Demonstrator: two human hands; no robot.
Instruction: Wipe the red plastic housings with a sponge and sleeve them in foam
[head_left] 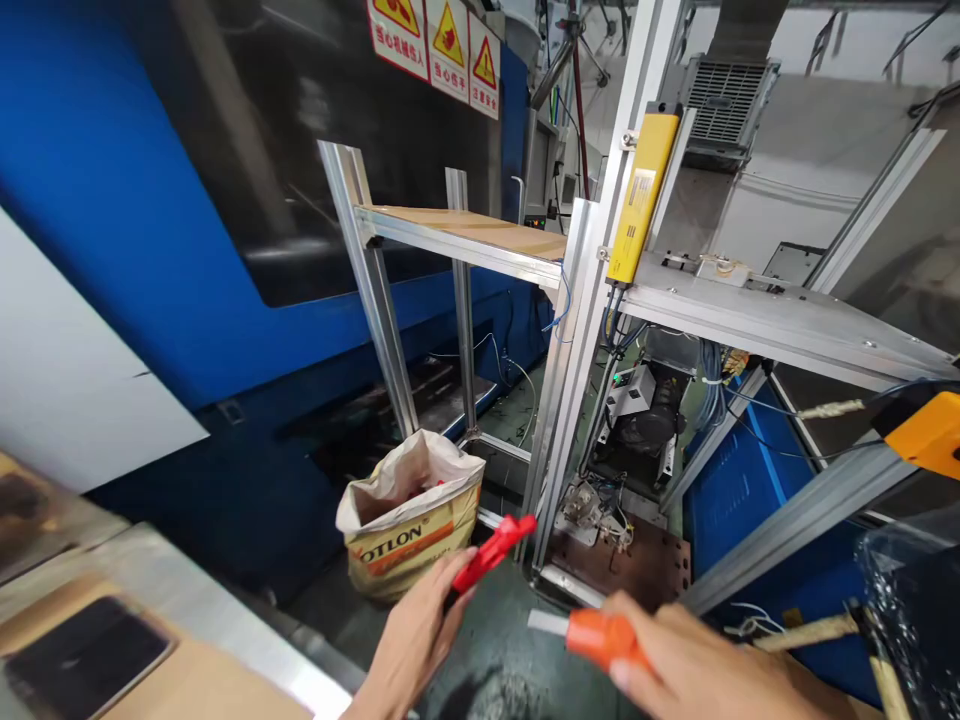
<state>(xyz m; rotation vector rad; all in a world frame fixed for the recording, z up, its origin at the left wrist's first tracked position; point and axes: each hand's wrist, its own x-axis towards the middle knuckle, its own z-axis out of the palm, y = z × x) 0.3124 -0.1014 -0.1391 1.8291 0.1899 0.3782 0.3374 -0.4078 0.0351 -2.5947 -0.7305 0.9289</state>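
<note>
We see even, fairly bright indoor light with soft shadows under the shelf (480, 235). Glare streaks the dark panel (300, 150). Our wide lens bends the frame posts (375, 290) outward. Both hands (420, 640) and the near tools (495, 548) look slightly blurred.

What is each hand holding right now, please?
Left hand: closed on a red tool.
Right hand: closed on an orange-handled tool with a flat metal tip.
</note>
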